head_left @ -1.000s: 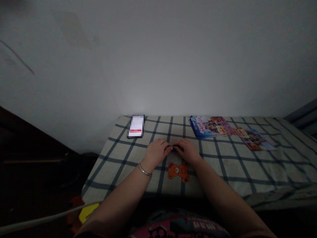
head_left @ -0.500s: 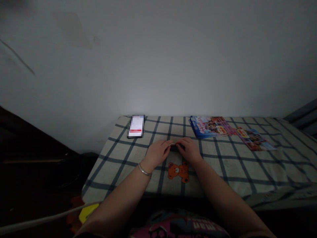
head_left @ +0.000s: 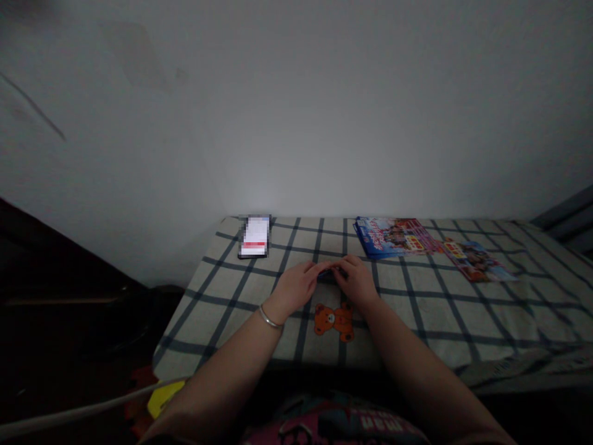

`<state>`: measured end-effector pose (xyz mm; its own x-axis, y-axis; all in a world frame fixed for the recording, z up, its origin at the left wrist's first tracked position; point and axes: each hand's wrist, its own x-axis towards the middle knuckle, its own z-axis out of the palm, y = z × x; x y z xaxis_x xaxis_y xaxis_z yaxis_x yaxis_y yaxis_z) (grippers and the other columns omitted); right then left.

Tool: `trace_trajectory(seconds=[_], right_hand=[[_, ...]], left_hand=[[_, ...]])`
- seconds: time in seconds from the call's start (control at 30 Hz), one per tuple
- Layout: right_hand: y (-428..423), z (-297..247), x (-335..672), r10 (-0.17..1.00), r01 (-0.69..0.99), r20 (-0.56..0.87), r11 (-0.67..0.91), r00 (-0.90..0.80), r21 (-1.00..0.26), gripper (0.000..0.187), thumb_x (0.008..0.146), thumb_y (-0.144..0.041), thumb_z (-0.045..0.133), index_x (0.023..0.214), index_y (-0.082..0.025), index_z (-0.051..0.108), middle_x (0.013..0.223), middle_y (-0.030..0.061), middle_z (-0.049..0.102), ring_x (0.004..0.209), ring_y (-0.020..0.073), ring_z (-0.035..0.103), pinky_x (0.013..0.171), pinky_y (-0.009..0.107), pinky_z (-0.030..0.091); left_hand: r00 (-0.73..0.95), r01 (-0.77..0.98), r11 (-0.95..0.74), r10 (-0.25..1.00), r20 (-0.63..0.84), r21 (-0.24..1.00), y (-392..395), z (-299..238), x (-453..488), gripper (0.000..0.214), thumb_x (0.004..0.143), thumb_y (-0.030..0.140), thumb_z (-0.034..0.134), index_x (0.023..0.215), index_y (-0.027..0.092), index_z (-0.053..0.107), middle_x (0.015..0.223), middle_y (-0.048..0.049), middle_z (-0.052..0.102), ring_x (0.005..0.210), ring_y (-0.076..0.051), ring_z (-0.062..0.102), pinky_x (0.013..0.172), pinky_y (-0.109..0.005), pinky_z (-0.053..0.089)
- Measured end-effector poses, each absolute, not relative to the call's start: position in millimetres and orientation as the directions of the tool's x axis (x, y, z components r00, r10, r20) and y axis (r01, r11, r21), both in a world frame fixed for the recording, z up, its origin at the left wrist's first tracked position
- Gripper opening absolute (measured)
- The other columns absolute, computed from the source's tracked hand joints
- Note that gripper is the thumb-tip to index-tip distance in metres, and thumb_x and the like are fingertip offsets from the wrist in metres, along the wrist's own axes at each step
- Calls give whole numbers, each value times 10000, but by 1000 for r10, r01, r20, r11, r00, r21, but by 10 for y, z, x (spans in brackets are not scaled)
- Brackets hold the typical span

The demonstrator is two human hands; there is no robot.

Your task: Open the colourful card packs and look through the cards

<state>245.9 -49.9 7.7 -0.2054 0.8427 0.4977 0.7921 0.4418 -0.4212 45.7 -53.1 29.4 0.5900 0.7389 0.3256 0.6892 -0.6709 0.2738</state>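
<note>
Over the checked cloth, my left hand and my right hand meet at their fingertips. Between them is a small, thin, dark bluish item, pinched from both sides. Fingers cover most of it, so its kind cannot be made out. A silver bangle circles the left wrist. Just below the hands, an orange teddy bear picture shows on the cloth.
A phone with a lit, blurred screen lies at the back left of the table. Colourful printed packets or booklets lie at the back right, with another printed sheet beside them. A white wall rises behind.
My left fingers have stretched to the right across the small item and now touch my right fingertips. A pale edge showed between the hands before; now a dark bluish one does.
</note>
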Motion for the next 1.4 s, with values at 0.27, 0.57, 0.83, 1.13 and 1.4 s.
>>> trace_trajectory(seconds=[0.27,0.57,0.83,1.13,1.4], right_hand=[[-496,66,2461,850,770,479,451,-217,-451,135,871,-200,548,908,-217,677,861,49,614,862,195,578,789,333,480],[-491,65,2461,878,768,426,425,-220,-480,136,870,-204,553,924,-223,677,876,46,614,864,189,585,774,325,484],[-461,35,2479,878,743,415,440,-238,-504,153,873,-208,534,922,-216,679,885,50,619,863,184,590,791,329,489],[-467,34,2474,886,750,402,424,-228,-508,146,871,-209,535,927,-225,670,887,40,610,852,179,594,773,316,488],[-476,41,2473,891,753,427,385,-153,-533,97,832,-158,542,883,-210,606,850,30,586,743,165,565,673,296,463]], left_hand=[[576,669,-670,741,345,321,-530,252,457,391,953,232,405,1343,249,441,1173,-59,605,1043,-193,596,899,-343,503],[579,601,-692,722,380,400,-517,245,436,447,920,146,403,1357,237,420,1285,-50,580,1136,-173,568,983,-357,476],[580,617,-689,725,372,380,-513,246,443,431,885,129,452,1301,235,487,1195,-49,615,1065,-181,584,946,-355,489],[556,655,-666,744,370,356,-503,232,454,376,903,152,441,1263,227,515,1148,-52,633,1019,-187,606,920,-347,493],[396,821,-498,849,350,279,-530,214,473,308,957,270,418,1242,235,527,1121,-48,680,901,-196,663,775,-313,504]])
